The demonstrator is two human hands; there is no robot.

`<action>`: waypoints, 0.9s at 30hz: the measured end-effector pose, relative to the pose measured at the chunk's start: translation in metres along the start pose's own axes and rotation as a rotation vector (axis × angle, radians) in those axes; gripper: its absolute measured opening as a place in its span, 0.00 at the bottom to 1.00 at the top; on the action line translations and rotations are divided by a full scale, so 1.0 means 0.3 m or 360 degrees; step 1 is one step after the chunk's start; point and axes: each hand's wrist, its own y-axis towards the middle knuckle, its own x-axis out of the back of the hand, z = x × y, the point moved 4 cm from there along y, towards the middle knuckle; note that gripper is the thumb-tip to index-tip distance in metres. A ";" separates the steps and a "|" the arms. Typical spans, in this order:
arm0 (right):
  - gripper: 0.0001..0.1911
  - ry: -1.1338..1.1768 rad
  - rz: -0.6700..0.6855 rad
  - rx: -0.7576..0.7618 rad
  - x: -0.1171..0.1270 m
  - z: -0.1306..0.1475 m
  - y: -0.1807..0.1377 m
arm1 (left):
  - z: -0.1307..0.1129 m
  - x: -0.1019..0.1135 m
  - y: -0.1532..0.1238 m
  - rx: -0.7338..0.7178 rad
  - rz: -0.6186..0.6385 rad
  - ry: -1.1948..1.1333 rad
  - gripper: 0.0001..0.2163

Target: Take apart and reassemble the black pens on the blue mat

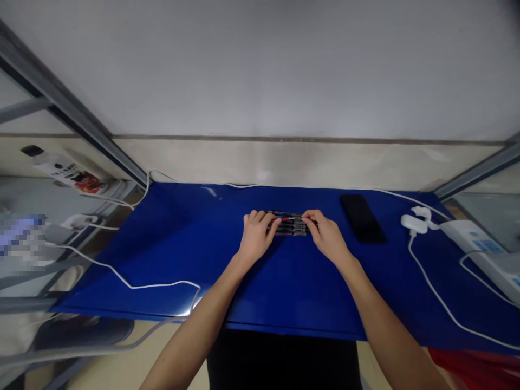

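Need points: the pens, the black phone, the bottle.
Pens (290, 223): head view, on the barrels, mid-row between the two hands.
Black phone (363, 218): head view, on the middle of its upward face.
Bottle (70, 171): head view, on the printed side, mid-body.

- The pens (290, 229) lay side by side on the surface (292, 292).
- The left hand (255, 235) was at the pens' left end and the right hand (328, 234) at their right end, fingers touching them.
- Right of the pens, just past the right hand, lay a phone (363, 219).
- Farther right of the pens sat a small device (414, 223), then a power strip (473, 241).
- Behind the pens, a thin cable (252, 186) ran along the back edge; behind that rose the wall (264, 81).
- Left of the pens and nearer the person, a cord (158, 285) crossed the surface.
- Far left of the pens, beyond the surface, was a bottle (67, 172).
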 end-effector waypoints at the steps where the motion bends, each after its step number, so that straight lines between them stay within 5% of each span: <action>1: 0.09 -0.0001 -0.0007 0.0012 0.000 0.001 0.000 | 0.001 0.001 0.000 0.0005 -0.0002 -0.0003 0.15; 27: 0.08 -0.0140 0.0024 0.0235 -0.033 0.033 -0.011 | -0.029 0.014 -0.006 -0.0099 -0.0012 -0.0007 0.14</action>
